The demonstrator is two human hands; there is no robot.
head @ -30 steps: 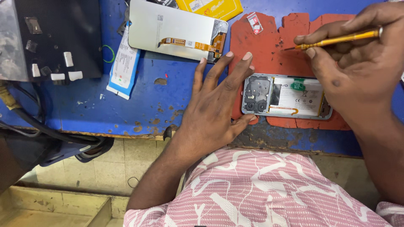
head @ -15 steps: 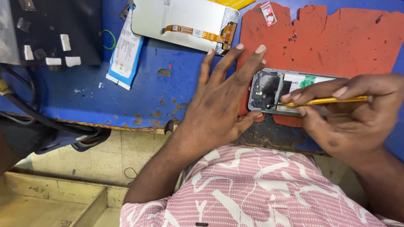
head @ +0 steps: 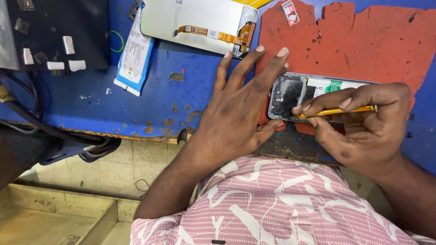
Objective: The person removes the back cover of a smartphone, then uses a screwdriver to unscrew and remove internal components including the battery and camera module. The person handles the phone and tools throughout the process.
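An opened phone body (head: 297, 94), back cover off with its dark board and battery showing, lies on a worn red mat (head: 363, 45). My left hand (head: 240, 109) rests flat beside it, fingers spread, thumb and fingertips against the phone's left end. My right hand (head: 363, 122) pinches a thin yellow-handled tool (head: 338, 111), held level, its tip over the phone's lower edge near the board. A detached phone screen (head: 200, 20) with an orange flex cable lies face down farther back on the blue bench (head: 91, 109).
A blue-and-white packet (head: 134, 56) lies left of the screen. A black panel with white switches (head: 59, 41) and dark cables (head: 45, 131) sit at far left. A small red card (head: 289, 11) rests on the mat's top edge. Below the bench edge is a tiled floor.
My right hand came down from the mat's upper right to the phone, bringing the yellow tool's tip onto its lower edge. My left hand stayed against the phone.
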